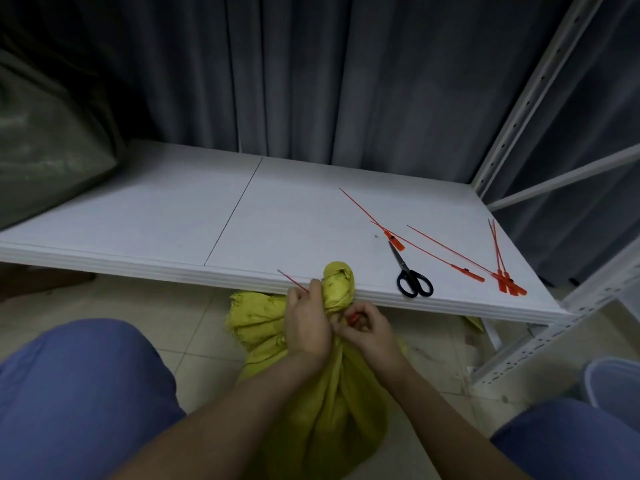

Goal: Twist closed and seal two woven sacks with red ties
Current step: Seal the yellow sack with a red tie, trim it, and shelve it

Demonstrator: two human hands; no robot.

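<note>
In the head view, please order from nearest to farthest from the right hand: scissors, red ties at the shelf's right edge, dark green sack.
1. Scissors, on the shelf just beyond the right hand.
2. Red ties, at the shelf's right edge.
3. Dark green sack, far left.

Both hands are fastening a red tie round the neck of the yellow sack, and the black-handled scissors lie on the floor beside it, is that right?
Not quite: the head view shows the scissors lying on the white shelf, near the spare red ties, not on the floor. The left hand and right hand are indeed fastening a red tie round the yellow sack neck.
</note>
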